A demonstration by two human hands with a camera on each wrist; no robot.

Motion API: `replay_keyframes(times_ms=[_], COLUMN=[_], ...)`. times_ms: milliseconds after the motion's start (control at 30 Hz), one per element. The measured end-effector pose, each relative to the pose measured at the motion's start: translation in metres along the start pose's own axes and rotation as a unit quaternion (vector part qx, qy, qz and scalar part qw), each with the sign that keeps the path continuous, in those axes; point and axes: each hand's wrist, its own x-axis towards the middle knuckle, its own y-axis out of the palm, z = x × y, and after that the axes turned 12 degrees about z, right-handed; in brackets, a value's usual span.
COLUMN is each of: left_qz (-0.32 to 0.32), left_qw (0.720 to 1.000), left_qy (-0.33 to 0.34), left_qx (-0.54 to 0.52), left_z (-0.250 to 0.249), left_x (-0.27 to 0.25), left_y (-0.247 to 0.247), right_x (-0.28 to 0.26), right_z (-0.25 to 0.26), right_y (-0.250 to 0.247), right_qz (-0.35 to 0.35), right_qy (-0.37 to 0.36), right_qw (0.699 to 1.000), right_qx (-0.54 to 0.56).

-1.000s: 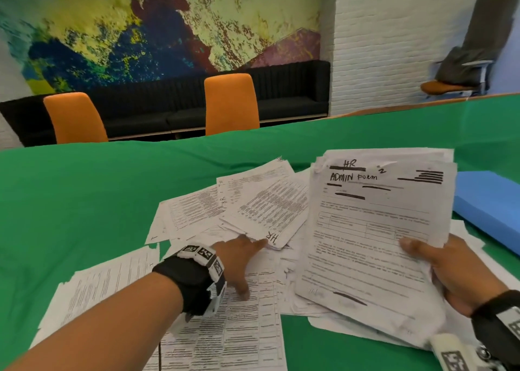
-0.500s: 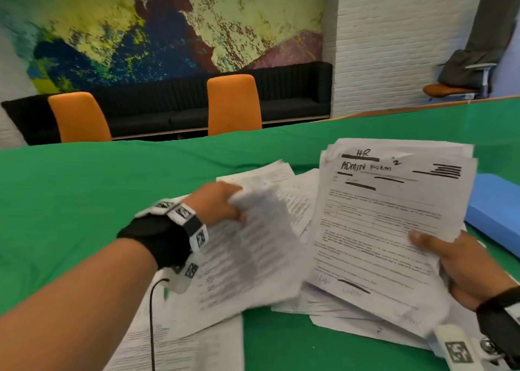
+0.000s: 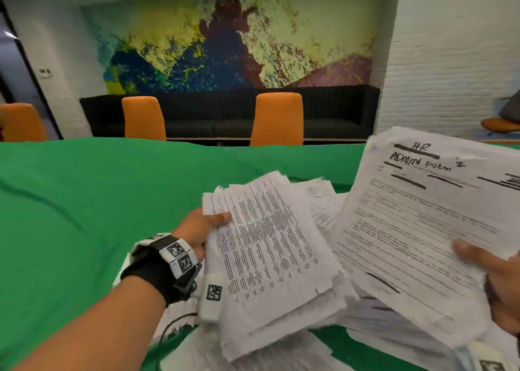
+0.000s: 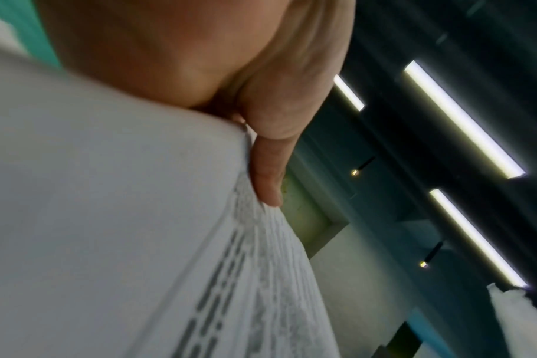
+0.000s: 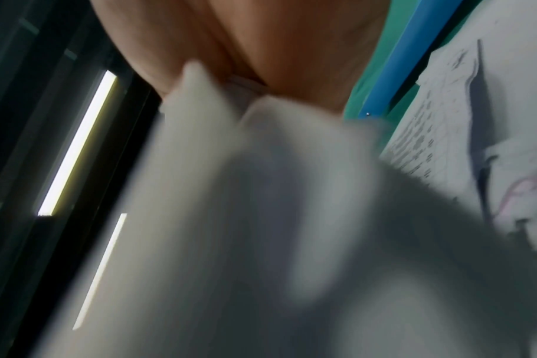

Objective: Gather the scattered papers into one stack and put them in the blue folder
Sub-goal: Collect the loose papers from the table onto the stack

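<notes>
My left hand [image 3: 208, 227] grips a small bundle of printed papers [image 3: 270, 255] by its left edge and holds it raised above the table, thumb on top. The left wrist view shows the thumb [image 4: 270, 169] pressed on that bundle [image 4: 123, 242]. My right hand [image 3: 492, 275] holds a thicker stack [image 3: 422, 224] whose top sheet is headed "HR ADMIN FORM", tilted up at the right. In the right wrist view this stack [image 5: 261, 242] is a blur, and an edge of the blue folder [image 5: 393, 63] shows beyond it. The folder is hidden in the head view.
More loose sheets [image 3: 320, 199] lie on the green table cloth [image 3: 84, 202] between and under the two bundles. Orange chairs [image 3: 277, 119] and a black sofa [image 3: 225, 112] stand beyond the far table edge. Bare green cloth stretches to the left.
My left hand went from pressing flat on the loose sheets to lifting a bundle of them off the table and carrying it toward the right-hand stack. The right-hand stack has risen.
</notes>
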Motion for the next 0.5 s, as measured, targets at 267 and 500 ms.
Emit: replay_keyframes(times_ms=[267,500], left_qz=[-0.005,0.020], left_qw=[0.997,0.994], left_qy=[-0.075,-0.053], left_qx=[0.019,-0.099], left_z=[0.076,0.077], left_x=[0.011,-0.008], left_y=[-0.015,-0.008], right_x=[0.009,-0.002], right_z=[-0.008,-0.059], right_y=[0.021,0.112], right_qz=[0.078,0.210], right_qy=[0.026,0.163], right_qw=[0.996,0.964], right_qx=[0.037,-0.003])
